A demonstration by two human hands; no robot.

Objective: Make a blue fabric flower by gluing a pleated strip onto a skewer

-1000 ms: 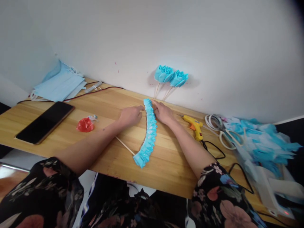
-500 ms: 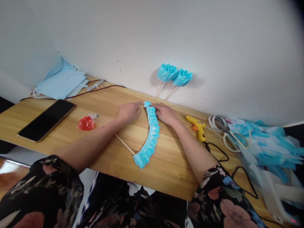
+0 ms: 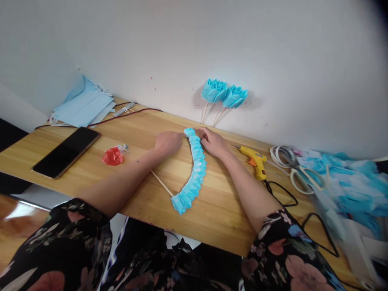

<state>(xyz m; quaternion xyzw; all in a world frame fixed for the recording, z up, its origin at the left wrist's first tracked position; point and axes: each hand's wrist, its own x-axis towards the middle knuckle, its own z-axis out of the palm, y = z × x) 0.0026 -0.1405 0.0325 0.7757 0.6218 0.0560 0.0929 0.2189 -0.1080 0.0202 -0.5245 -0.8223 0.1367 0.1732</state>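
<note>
Fingers curled, the left hand [image 3: 169, 144] and right hand [image 3: 213, 142] flank the blue pleated strip's [image 3: 194, 173] far end; grip unclear. Bench's [image 3: 221, 226] near edge is bare.

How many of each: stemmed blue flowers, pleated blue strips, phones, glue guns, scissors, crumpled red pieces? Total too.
Stemmed blue flowers: 2
Pleated blue strip: 1
Phone: 1
Glue gun: 1
Scissors: 1
Crumpled red piece: 1
Total: 7

A head-worn camera looks forward and down over the hands, table [image 3: 157, 210] and wall [image 3: 145, 40].
</note>
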